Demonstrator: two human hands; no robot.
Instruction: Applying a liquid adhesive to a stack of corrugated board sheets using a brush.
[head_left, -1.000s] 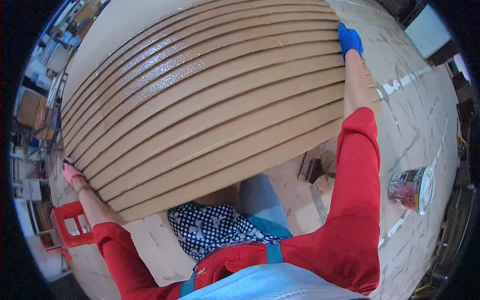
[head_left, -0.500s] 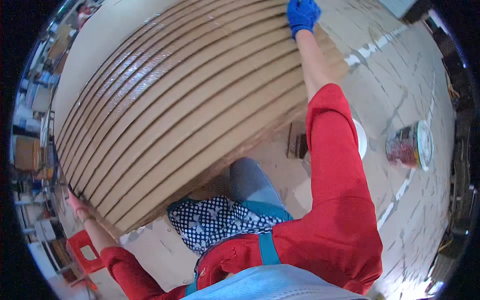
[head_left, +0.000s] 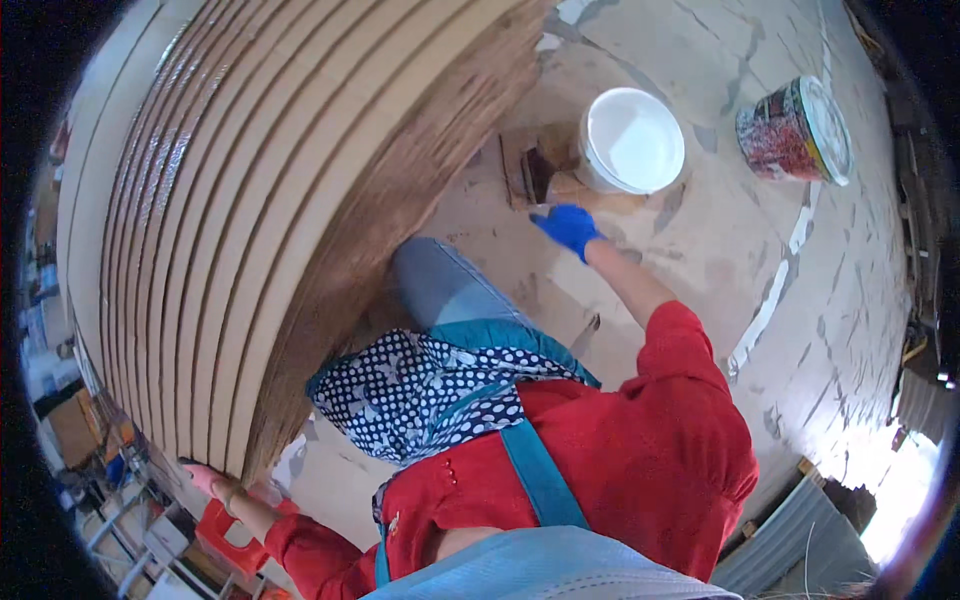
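Note:
A large stepped stack of light brown boards (head_left: pixel 265 180) fills the left side, its strips overlapping and its near side face streaked dark brown. At its lower corner my left hand (head_left: pixel 207 480) is closed on the edge, with some fingers hidden. My right hand (head_left: pixel 568 230), in a blue glove, is over the floor with fingers stretched to the left and nothing visible in it. Just beyond its fingertips is a small dark brown block-like object (head_left: pixel 537 175), its kind unclear, on a brown flat piece. Beside that stands a white bucket (head_left: pixel 633 140), its inside pale.
A paint-smeared tin (head_left: pixel 790 130) with a pale lid stands further right. A red plastic stool (head_left: pixel 228 535) is beyond my left forearm. My bent knee (head_left: pixel 440 280) is close to the stack. Grey corrugated sheets (head_left: pixel 800 540) lie at the lower right.
My right hand has left the far edge of the stack and come down to beside the white bucket. My left hand stays at the lower corner. The view has turned to the right.

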